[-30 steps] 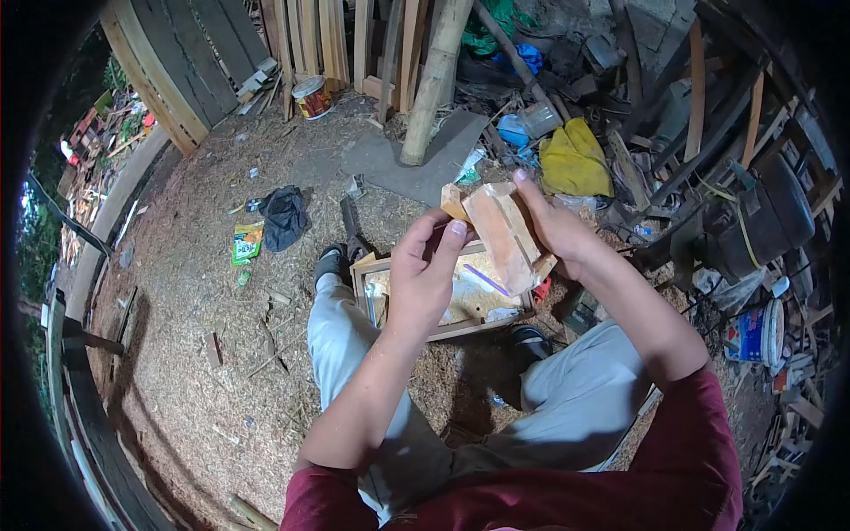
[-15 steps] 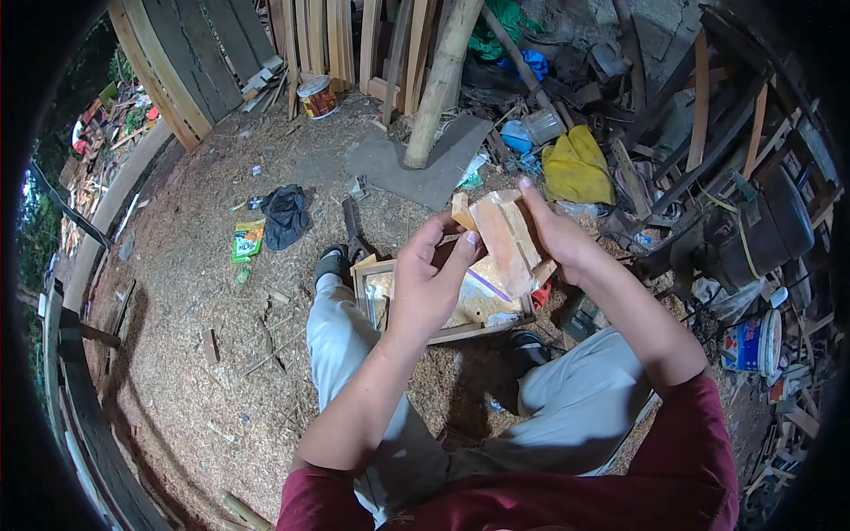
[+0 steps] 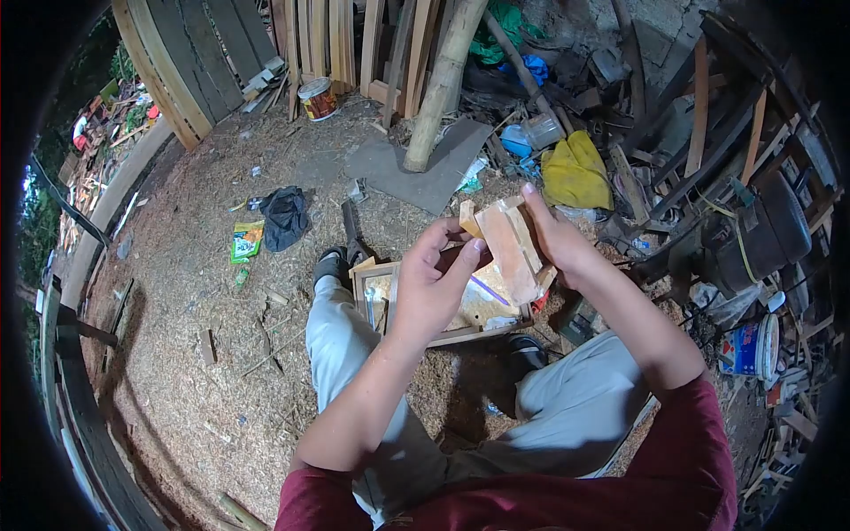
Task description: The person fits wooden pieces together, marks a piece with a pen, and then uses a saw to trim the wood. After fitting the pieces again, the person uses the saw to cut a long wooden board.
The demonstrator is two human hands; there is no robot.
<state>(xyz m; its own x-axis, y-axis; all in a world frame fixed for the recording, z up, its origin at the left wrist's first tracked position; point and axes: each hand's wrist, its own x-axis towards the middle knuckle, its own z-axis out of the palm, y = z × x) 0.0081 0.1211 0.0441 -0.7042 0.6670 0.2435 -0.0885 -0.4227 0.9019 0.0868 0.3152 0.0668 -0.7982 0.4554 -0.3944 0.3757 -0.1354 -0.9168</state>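
A block of pale, reddish wood (image 3: 505,257), made of several pieces, is held up between my hands above a shallow wooden tray (image 3: 460,334). My left hand (image 3: 440,273) pinches its left side with thumb and fingers, close to a small piece of wood (image 3: 469,218) that sticks out at the upper left. My right hand (image 3: 556,237) grips the right side, thumb pointing up along the edge and fingers hidden behind the wood. In the tray below lies a purple strip (image 3: 489,290), partly covered by the block.
Wood shavings cover the ground. A black plastic bag (image 3: 284,218) and a green-yellow packet (image 3: 247,241) lie ahead to the left. A bamboo pole (image 3: 440,97) stands in front. Yellow cloth (image 3: 577,171) and piled scrap are on the right, with a blue-white bucket (image 3: 749,347).
The wooden block has shifted slightly right and down and turned a little in my hands. Both hands keep their grip.
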